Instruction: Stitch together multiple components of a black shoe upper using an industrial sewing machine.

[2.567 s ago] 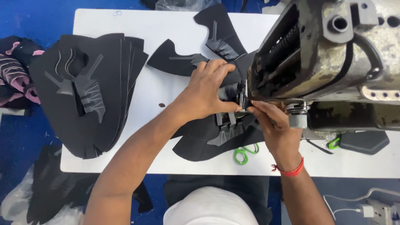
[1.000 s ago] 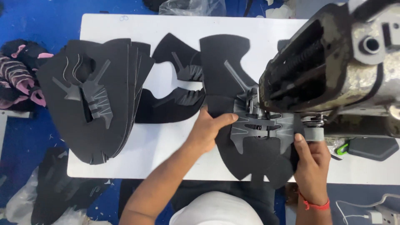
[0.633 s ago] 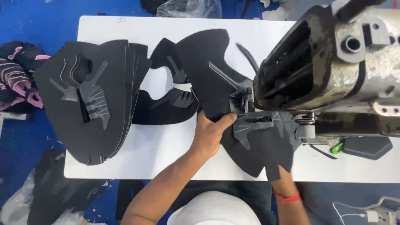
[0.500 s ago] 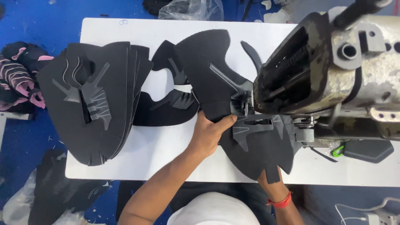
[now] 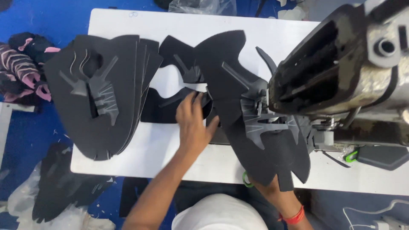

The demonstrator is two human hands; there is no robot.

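Your left hand (image 5: 194, 125) lies flat, fingers spread, on a black cut piece (image 5: 179, 91) mid-table (image 5: 128, 21). Your right hand (image 5: 272, 191) is mostly hidden under the big black panel (image 5: 264, 149) at the near table edge, apparently holding it from beneath. That panel runs under the sewing machine (image 5: 341, 81). A stack (image 5: 98, 98) fills the left side; bare table shows between.

A stack of cut pieces (image 5: 102, 98) lies left of the sewing machine (image 5: 341, 81) on the table (image 5: 170, 145).
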